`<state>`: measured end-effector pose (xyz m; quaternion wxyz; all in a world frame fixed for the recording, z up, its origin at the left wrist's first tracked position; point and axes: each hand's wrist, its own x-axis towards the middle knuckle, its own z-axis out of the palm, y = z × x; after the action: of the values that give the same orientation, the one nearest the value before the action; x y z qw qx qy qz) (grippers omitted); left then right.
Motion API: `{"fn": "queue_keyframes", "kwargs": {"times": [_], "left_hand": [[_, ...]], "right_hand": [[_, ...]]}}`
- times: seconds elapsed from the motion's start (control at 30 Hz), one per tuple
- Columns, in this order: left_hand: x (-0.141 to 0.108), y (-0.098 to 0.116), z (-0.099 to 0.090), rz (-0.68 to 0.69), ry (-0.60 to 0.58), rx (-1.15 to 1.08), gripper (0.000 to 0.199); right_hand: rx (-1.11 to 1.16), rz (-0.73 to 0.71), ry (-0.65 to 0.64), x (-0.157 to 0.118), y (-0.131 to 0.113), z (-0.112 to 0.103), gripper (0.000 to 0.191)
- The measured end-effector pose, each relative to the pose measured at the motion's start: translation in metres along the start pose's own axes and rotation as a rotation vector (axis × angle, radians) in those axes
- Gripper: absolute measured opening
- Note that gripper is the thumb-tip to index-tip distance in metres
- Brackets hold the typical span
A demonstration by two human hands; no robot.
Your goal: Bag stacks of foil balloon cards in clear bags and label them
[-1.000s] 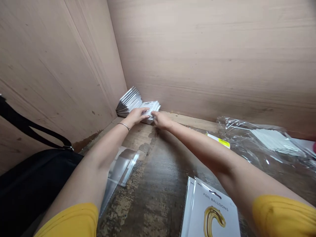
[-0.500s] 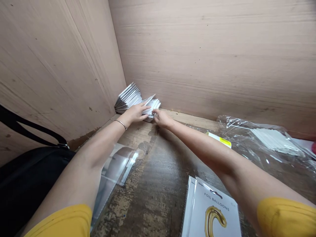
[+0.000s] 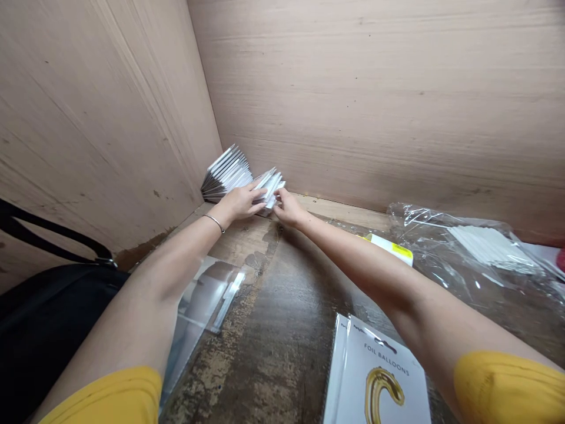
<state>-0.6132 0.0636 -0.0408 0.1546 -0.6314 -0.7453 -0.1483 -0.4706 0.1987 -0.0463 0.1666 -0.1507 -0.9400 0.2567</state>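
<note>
Cards (image 3: 232,172): wht. Balloon pkt (image 3: 379,365): wht, gold print. Sleeves (image 3: 110,397): yel. Bag (image 3: 44,330): blk. Wall (image 3: 375,100): lt pinkish-brn, grained. Table (image 3: 282,312): dk brn, mottled.

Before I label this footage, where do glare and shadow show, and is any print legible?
Head view: glare streaks the clear plastic bag; shadow beneath the right forearm; heading legible on FOIL BALLOONS packet; no print readable on fanned white stack.

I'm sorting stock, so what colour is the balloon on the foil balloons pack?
The balloon is gold, showing best in the head view.
</note>
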Motion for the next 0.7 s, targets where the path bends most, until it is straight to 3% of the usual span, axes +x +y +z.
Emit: {"fn": "queue_keyframes", "kwargs": {"times": [0.4,0.6,0.7], "left_hand": [[0.002,0.000,-0.001,-0.073,-0.012,0.047,0.044],[0.002,0.001,-0.005,0.002,0.005,0.065,0.039],[0.004,0.001,-0.004,-0.026,-0.001,0.084,0.040]], "right_hand": [[0.108,0.022,-0.024,0.004,0.003,0.002,0.053],[0.203,0.036,-0.015,0.009,0.009,0.006,0.058],[0.259,0.036,-0.014,0.011,0.013,0.009,0.060]]}}
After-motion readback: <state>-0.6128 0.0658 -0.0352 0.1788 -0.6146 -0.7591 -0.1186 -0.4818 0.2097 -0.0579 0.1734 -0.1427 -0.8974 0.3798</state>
